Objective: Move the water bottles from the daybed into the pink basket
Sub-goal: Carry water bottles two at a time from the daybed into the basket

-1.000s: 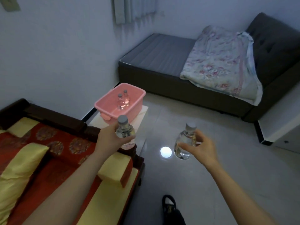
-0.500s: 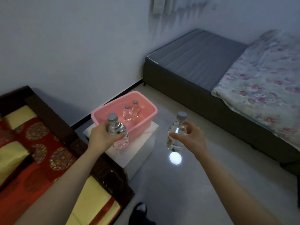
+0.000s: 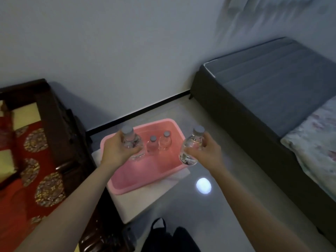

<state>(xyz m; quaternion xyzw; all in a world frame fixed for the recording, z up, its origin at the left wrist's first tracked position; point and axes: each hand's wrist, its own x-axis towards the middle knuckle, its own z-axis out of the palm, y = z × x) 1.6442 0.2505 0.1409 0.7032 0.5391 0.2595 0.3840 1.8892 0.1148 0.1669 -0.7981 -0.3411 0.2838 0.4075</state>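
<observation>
Since half a second ago both hands have closed in on the pink basket (image 3: 145, 180), which now sits directly below and between them rather than ahead.

Nearest me, my left hand (image 3: 119, 151) is wrapped tight round the body of one water bottle (image 3: 131, 144), upright, cap up, hanging over the basket's left half and above its floor. My right hand (image 3: 204, 151) is clamped on a second bottle (image 3: 191, 147), tilted slightly, bottom end at or just outside the basket's right rim; I cannot tell which.

Just beyond my left grip, two bottles already stand upright on the basket floor: one (image 3: 152, 145) close beside my held bottle, the other (image 3: 165, 141) a little further right and back. The basket rests on a white stand (image 3: 143, 200) beside the daybed (image 3: 32, 160), which lies to the left of my left arm.

Judgement: two bottles delivered, two in hand and not yet released. The visible part of the daybed cushion shows no bottles, but most of it is out of view, so the remaining count is unknown.

Also changed: the grey bed (image 3: 272, 84) far right has slid toward the frame edge.
</observation>
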